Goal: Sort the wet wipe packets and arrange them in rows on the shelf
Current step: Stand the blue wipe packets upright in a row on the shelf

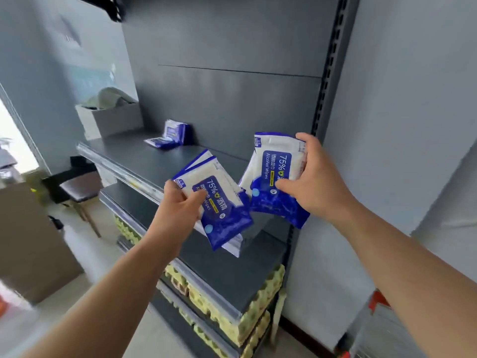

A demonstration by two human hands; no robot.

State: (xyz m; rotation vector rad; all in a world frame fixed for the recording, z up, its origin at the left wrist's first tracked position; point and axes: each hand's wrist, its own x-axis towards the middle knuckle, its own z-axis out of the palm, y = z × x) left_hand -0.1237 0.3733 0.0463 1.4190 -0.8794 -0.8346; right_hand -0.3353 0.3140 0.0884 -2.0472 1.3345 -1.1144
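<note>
My left hand (180, 205) grips a small fan of blue-and-white wipe packets (222, 202), thumb across the top one. My right hand (312, 187) clutches another bunch (276, 177) just to the right, thumb on its front. Both bunches are held in the air over the dark shelf (144, 158). Far left on it, more packets (170, 135) sit by the back panel, near a grey box (108, 120).

Head-worn, wide-angle, looking down — close to shelf (144, 156)

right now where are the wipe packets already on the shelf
In the head view the shelved packets sit at the back of the upper shelf, just right of the grey box.
</note>
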